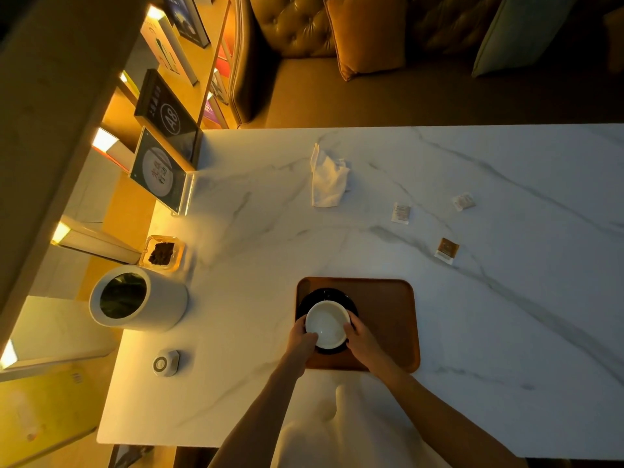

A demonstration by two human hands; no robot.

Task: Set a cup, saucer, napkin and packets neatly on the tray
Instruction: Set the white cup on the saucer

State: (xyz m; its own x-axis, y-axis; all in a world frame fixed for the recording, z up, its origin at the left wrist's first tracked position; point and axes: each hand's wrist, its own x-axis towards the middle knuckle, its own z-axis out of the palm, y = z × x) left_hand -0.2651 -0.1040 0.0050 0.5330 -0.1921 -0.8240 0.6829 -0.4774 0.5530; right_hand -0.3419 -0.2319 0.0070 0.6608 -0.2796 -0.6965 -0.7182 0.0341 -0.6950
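Observation:
A white cup (328, 323) stands on a black saucer (326, 293), which lies on the left part of a brown tray (388, 315) near the table's front edge. My left hand (302, 337) grips the cup's left side and my right hand (359, 339) grips its right side. Further back on the marble table lies a crumpled white napkin (329, 179). Three packets lie to the right of it: a white packet (400, 213), another white packet (463, 201) and a brown-and-white packet (446, 250).
A white cylindrical bin (141, 298) stands at the table's left, with a small glass dish (162, 253) of dark stuff behind it and a round call button (165, 363) in front. An acrylic sign stand (162, 173) is at the back left. A sofa lies beyond the table.

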